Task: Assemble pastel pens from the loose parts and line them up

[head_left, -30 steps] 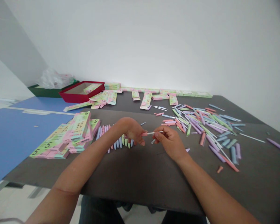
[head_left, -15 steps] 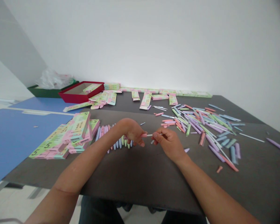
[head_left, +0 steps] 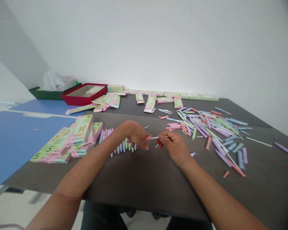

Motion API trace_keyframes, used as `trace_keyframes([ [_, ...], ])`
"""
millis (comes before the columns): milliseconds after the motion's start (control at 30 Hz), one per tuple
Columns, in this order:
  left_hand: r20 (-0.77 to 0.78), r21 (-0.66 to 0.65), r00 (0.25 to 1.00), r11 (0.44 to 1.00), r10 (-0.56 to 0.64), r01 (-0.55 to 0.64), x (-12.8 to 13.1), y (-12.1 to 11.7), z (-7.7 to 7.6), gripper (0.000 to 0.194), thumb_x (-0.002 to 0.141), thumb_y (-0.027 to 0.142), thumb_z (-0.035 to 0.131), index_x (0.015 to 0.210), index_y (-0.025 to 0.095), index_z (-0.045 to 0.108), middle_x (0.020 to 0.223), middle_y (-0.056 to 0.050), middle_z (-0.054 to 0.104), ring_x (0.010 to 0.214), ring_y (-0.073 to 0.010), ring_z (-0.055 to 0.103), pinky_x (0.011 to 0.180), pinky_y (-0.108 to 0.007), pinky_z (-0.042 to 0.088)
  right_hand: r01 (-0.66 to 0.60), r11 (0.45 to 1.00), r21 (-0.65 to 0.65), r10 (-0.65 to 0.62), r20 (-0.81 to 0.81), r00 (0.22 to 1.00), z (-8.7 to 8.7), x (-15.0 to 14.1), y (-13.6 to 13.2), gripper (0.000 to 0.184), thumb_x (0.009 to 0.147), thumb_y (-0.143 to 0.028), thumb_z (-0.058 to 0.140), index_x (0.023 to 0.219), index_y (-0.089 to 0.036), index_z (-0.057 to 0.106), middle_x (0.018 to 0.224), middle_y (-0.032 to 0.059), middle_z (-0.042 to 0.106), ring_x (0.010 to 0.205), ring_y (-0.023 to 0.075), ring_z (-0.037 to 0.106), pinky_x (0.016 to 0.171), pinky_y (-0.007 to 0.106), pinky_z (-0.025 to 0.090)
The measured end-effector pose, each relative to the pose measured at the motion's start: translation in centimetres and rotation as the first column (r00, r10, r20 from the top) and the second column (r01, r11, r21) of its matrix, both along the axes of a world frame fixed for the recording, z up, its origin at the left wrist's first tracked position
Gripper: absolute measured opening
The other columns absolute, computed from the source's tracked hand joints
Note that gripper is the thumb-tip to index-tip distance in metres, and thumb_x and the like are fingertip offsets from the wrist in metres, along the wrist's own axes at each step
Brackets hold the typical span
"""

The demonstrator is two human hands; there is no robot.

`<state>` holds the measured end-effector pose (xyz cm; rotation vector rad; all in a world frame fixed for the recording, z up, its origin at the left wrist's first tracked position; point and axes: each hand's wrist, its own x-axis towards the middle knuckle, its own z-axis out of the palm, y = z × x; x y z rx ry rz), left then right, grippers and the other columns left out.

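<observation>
My left hand (head_left: 139,135) is closed around a pink pen barrel (head_left: 148,138), most of it hidden by the fingers. From its end a thin white refill (head_left: 155,138) runs across to my right hand (head_left: 171,142), which pinches it between thumb and fingers. A small greyish piece (head_left: 156,146) shows below the right fingertips; I cannot tell what it is. Under and beyond my left wrist lies a row of pastel pen pieces (head_left: 121,147), partly covered by the arm. A loose purple pen tip (head_left: 192,154) rests beside my right wrist.
Loose pastel barrels and white refills form a scattered pile (head_left: 213,126) on the right. Printed boxes (head_left: 80,131) are stacked at left. Farther back stand a red tray (head_left: 84,99), a green tray (head_left: 50,95) with a plastic bag, and flat cartons (head_left: 150,103) along the wall.
My right hand has shifted slightly toward the left and back, so the bare length of white refill between the hands varies a little. Both hands keep their hold.
</observation>
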<state>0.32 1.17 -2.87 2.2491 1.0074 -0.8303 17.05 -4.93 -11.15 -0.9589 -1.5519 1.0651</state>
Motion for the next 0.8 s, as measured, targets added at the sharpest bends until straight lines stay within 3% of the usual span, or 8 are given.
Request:
trace_keyframes([
  [200,-0.042,-0.062,0.999,0.998,0.005,-0.007,0.11,-0.09,0.27,0.044,0.082,0.042,0.05,0.119,0.018,0.049,0.098,-0.008,0.069,0.073,-0.0201,0.062,0.059,-0.028,0.045,0.01,0.999,-0.049,-0.015,-0.116,0.993,-0.59,-0.03,0.22,0.02,0.082,-0.035,0.056,0.074,-0.017,0.061,0.068,0.0011,0.064,0.055,0.0109,0.056,0.055,0.024,0.042],
  [367,-0.045,-0.038,0.998,0.998,-0.043,0.042,0.16,-0.15,0.2,0.042,0.08,0.04,0.054,0.117,0.019,0.051,0.097,-0.007,0.07,0.078,-0.0203,0.062,0.067,-0.029,0.045,-0.021,0.999,-0.046,0.018,-0.055,0.998,-0.4,-0.14,0.04,0.022,0.082,-0.034,0.056,0.073,-0.016,0.062,0.067,0.0014,0.063,0.056,0.0107,0.055,0.055,0.023,0.042],
  [600,-0.09,0.0,0.995,0.999,-0.045,0.046,0.24,-0.31,0.44,0.053,0.079,0.041,0.056,0.127,0.02,0.045,0.097,-0.006,0.069,0.075,-0.0207,0.061,0.063,-0.028,0.045,-0.083,0.996,-0.016,0.083,0.016,0.996,-0.22,0.02,0.05,0.019,0.082,-0.034,0.055,0.08,-0.016,0.062,0.073,0.0022,0.065,0.059,0.0111,0.057,0.057,0.024,0.044],
  [800,-0.122,-0.012,0.992,0.999,-0.036,0.035,0.4,-0.42,0.26,0.058,0.08,0.039,0.055,0.132,0.02,0.04,0.1,-0.008,0.069,0.072,-0.0202,0.061,0.059,-0.028,0.045,-0.055,0.998,0.004,0.054,0.079,0.995,-0.55,-0.05,0.1,0.013,0.079,-0.026,0.054,0.087,-0.016,0.061,0.075,0.0026,0.066,0.06,0.0118,0.057,0.057,0.025,0.045],
])
